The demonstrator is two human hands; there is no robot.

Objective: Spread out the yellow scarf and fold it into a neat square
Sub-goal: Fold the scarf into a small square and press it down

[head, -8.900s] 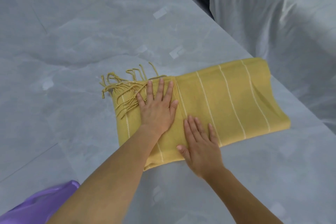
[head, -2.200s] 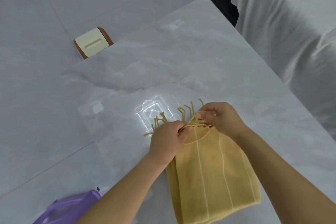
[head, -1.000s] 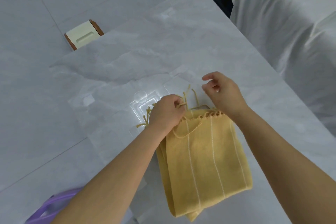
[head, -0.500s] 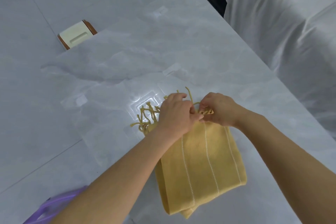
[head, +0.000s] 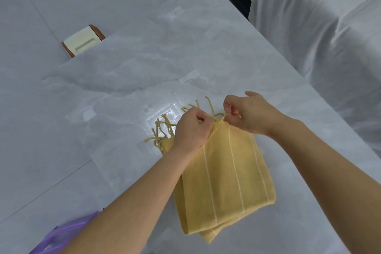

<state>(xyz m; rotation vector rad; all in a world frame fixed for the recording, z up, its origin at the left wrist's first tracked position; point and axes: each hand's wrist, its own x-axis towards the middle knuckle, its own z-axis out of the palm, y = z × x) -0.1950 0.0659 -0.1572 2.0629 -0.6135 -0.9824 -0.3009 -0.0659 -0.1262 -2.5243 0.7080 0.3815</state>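
Yellow scarf (head: 224,175) lies on the grey marbled desk (head: 185,47), near its front edge and just in front of the person. It is already folded into a stack of several layers, with thin white stripes running away from the viewer. Spreading therefore looks done, and most of the folding too. The shape is not yet a neat square, I judge. It reads as longer than it is wide, a lower layer pokes out at the near corner, and the fringe (head: 162,132) straggles loose past the far edge onto the desk.

Both hands work at that far edge. The left hand (head: 192,130) has its fingers curled and grips fringe strands at the far left corner. The right hand (head: 249,113) pinches a single strand between thumb and forefinger, with the other fingers curled above it. The strand runs taut between the two hands, so the step in hand seems to be sorting or tucking the fringe. What looks left is hiding the fringe, squaring the layers and perhaps one more fold.

As for containers, a purple plastic thing (head: 61,239) shows at the lower left corner, cut off by the frame. I cannot tell what it is or whether it holds anything. A cream box with brown sides (head: 82,43) sits on the floor beyond the desk, closed, so its contents are hidden. White draped cloth (head: 309,16) covers furniture on the right.
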